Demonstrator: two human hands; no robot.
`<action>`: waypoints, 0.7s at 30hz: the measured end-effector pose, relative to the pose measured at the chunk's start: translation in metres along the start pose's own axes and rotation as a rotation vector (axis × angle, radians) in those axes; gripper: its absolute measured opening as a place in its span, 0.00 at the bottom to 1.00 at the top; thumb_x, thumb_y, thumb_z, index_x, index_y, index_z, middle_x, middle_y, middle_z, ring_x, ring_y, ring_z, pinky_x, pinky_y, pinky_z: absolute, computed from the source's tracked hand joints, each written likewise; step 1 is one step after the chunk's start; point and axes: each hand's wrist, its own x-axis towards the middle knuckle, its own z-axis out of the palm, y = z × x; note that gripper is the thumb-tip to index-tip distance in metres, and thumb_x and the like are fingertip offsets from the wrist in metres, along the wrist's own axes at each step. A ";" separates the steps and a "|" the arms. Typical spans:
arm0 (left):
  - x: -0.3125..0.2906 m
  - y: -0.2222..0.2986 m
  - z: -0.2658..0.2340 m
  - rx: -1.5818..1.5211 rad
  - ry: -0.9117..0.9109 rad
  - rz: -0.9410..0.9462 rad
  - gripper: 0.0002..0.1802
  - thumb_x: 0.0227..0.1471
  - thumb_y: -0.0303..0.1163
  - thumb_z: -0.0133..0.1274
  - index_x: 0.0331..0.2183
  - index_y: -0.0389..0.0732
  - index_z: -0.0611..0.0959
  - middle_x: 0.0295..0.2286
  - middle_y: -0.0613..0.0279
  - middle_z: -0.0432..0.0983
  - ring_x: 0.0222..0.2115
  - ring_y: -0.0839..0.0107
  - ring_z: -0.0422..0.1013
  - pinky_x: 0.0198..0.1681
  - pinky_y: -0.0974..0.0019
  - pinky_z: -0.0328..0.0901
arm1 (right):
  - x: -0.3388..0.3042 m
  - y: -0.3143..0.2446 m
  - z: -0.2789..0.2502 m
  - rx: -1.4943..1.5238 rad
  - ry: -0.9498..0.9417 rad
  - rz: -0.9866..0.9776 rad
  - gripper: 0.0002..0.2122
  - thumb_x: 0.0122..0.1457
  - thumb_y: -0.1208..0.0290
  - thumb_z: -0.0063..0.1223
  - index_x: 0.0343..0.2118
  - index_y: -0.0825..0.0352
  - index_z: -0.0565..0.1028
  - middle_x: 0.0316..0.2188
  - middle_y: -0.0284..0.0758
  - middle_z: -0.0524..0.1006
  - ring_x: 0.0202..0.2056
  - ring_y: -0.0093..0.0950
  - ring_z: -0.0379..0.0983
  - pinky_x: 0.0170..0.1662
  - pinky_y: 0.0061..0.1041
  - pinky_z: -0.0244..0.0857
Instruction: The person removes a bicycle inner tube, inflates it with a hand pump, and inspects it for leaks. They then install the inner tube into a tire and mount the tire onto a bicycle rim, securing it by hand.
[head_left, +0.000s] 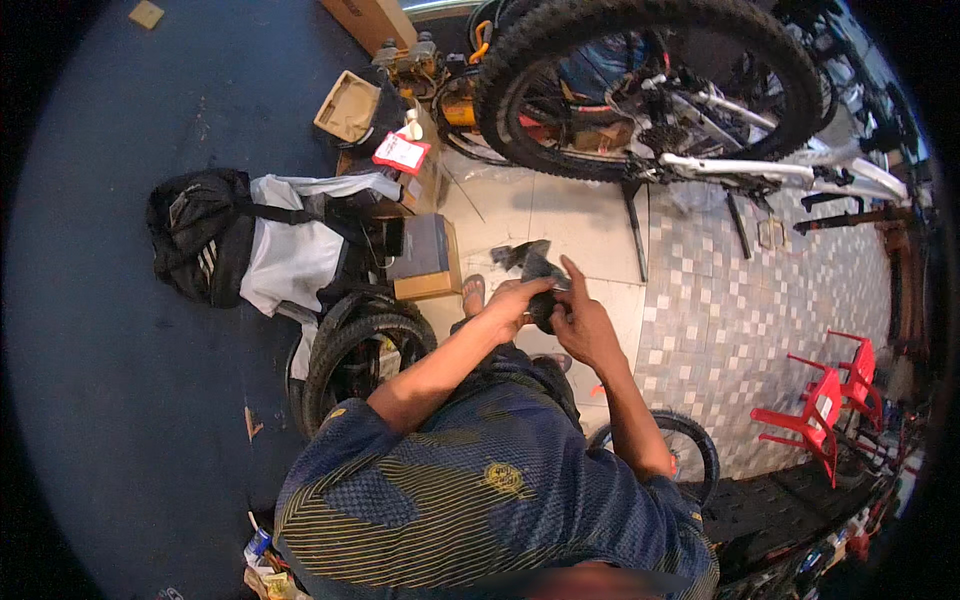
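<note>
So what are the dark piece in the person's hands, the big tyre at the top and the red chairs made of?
Dark piece: perhaps cloth or thin rubber; it looks matte and sheet-like, but is too small to settle.
Tyre: most likely rubber, dull black with a knobbly tread.
Red chairs: probably moulded plastic, judging by the even colour and smooth look.

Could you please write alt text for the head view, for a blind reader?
A person holds a dark rag-like piece between left grip and right grip above a pale tiled floor. Beyond is a white-framed mountain bike; red plastic chairs stand to the right.
</note>
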 end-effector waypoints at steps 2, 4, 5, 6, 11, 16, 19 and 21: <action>0.008 0.018 -0.030 -0.012 0.062 0.082 0.13 0.60 0.38 0.56 0.41 0.40 0.84 0.33 0.64 0.80 0.30 0.72 0.78 0.29 0.70 0.74 | 0.028 -0.020 0.016 -0.080 -0.056 -0.089 0.38 0.58 0.72 0.51 0.70 0.61 0.49 0.35 0.53 0.82 0.33 0.56 0.79 0.38 0.52 0.72; 0.009 0.042 -0.063 0.074 0.074 0.173 0.17 0.62 0.43 0.53 0.40 0.39 0.84 0.32 0.64 0.80 0.29 0.72 0.78 0.28 0.70 0.73 | 0.058 -0.045 0.030 -0.271 -0.150 -0.167 0.33 0.61 0.67 0.52 0.68 0.63 0.55 0.30 0.52 0.82 0.32 0.56 0.78 0.37 0.52 0.71; 0.012 0.051 -0.087 0.058 0.047 0.233 0.17 0.62 0.43 0.51 0.40 0.39 0.84 0.33 0.63 0.79 0.29 0.71 0.77 0.27 0.71 0.72 | 0.073 -0.068 0.037 -0.360 -0.209 -0.191 0.30 0.62 0.64 0.53 0.66 0.64 0.59 0.29 0.52 0.82 0.32 0.56 0.79 0.37 0.52 0.71; 0.013 0.062 -0.103 0.037 0.053 0.242 0.17 0.62 0.41 0.49 0.41 0.37 0.83 0.34 0.61 0.79 0.32 0.69 0.77 0.32 0.67 0.72 | 0.088 -0.090 0.043 -0.420 -0.253 -0.179 0.29 0.62 0.64 0.54 0.65 0.64 0.61 0.31 0.50 0.82 0.33 0.54 0.79 0.38 0.51 0.71; -0.002 0.143 -0.157 -0.147 0.144 0.412 0.16 0.59 0.37 0.45 0.35 0.35 0.82 0.30 0.56 0.79 0.28 0.67 0.75 0.32 0.60 0.73 | 0.182 -0.187 0.066 -0.495 -0.216 -0.330 0.24 0.62 0.59 0.56 0.60 0.61 0.71 0.33 0.44 0.84 0.35 0.50 0.80 0.38 0.48 0.72; 0.004 0.196 -0.219 -0.355 0.024 0.452 0.15 0.65 0.37 0.44 0.34 0.36 0.77 0.23 0.63 0.71 0.28 0.65 0.73 0.44 0.57 0.73 | 0.312 -0.248 0.079 -0.360 0.076 -0.402 0.17 0.61 0.58 0.57 0.49 0.62 0.80 0.33 0.43 0.84 0.36 0.45 0.81 0.39 0.41 0.73; 0.006 0.219 -0.232 -0.292 -0.088 0.589 0.17 0.68 0.41 0.45 0.33 0.37 0.76 0.21 0.65 0.65 0.27 0.65 0.70 0.49 0.53 0.70 | 0.419 -0.253 0.083 -0.210 0.238 -0.358 0.17 0.60 0.57 0.57 0.43 0.64 0.83 0.34 0.46 0.83 0.39 0.43 0.82 0.43 0.37 0.73; 0.005 0.238 -0.226 -0.347 -0.150 0.588 0.17 0.68 0.42 0.45 0.32 0.39 0.74 0.21 0.65 0.64 0.26 0.66 0.68 0.47 0.52 0.69 | 0.486 -0.247 0.086 -0.093 0.336 -0.279 0.17 0.57 0.55 0.56 0.41 0.62 0.85 0.37 0.48 0.83 0.41 0.48 0.80 0.47 0.44 0.73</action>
